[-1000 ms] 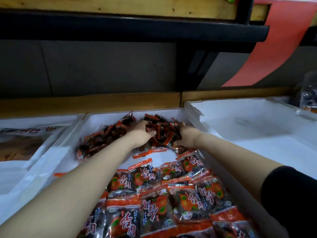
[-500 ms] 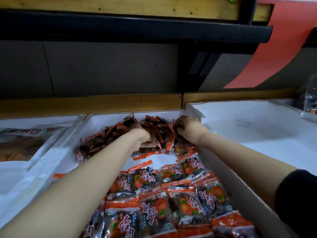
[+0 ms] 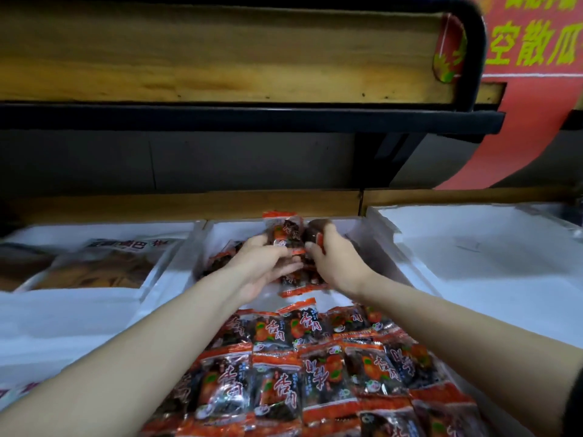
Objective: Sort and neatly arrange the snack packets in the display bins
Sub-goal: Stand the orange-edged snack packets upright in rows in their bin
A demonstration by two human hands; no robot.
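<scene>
A white foam bin in the middle holds orange-and-black snack packets. Its near half carries neat rows of packets, face up. At the far end my left hand and my right hand press together a bunch of packets, lifted above the bin floor, with one packet standing upright on top. A loose heap of packets lies to the left behind my left hand. One packet lies flat just below the hands.
To the left, a white bin holds large clear bags of brown snacks. On the right stands a white foam bin with a bare floor. A dark shelf with a wooden edge hangs overhead, and a red banner is at the right.
Both hands have closed in from the sides on the far pile and raised a bunch of packets. The camera has tilted upward.
</scene>
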